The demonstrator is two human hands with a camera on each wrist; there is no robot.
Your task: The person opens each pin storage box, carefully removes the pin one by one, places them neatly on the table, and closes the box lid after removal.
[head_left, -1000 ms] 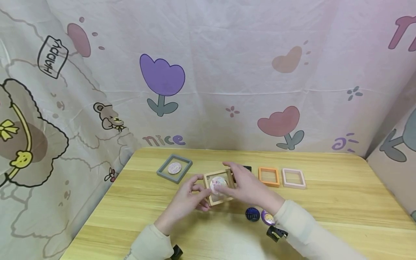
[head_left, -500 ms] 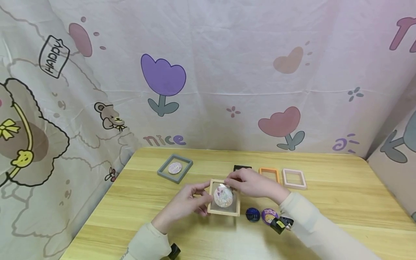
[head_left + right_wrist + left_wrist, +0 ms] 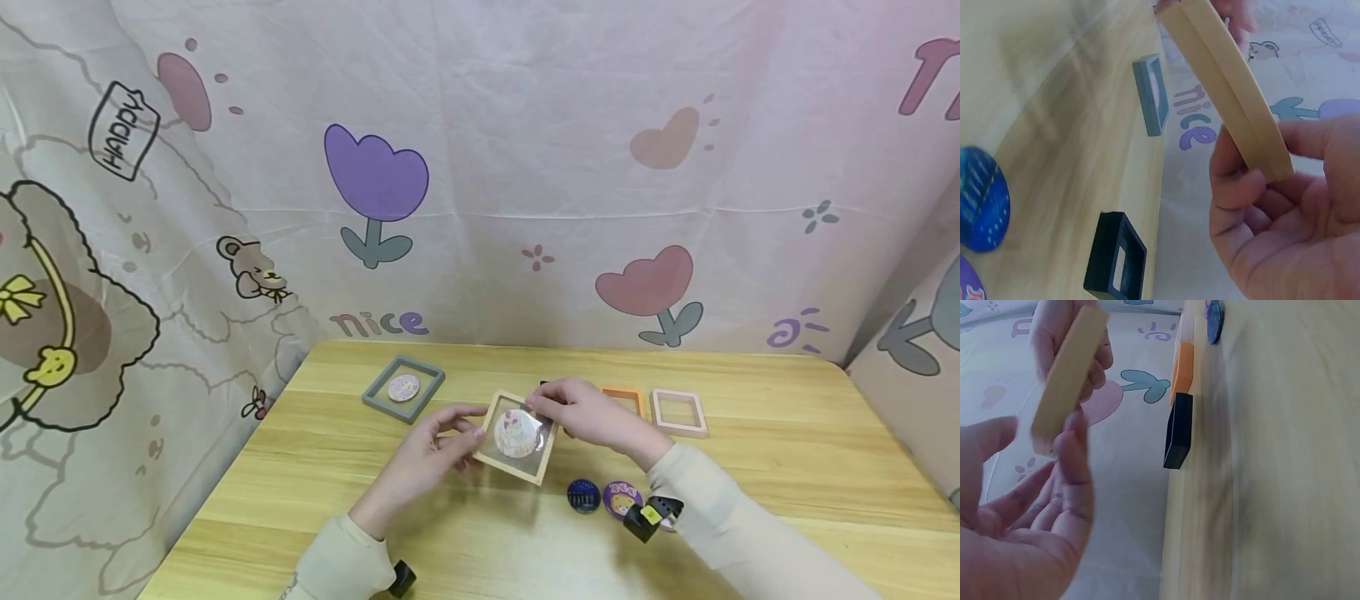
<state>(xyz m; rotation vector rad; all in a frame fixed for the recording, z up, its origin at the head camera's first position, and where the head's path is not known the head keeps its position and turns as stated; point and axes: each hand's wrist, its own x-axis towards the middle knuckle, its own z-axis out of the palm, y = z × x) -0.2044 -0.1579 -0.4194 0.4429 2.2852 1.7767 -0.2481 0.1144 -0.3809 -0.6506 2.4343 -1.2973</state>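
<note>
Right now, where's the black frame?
In the head view the black frame lies at the table's far side, mostly hidden behind the right hand, just left of the orange frame.
</note>
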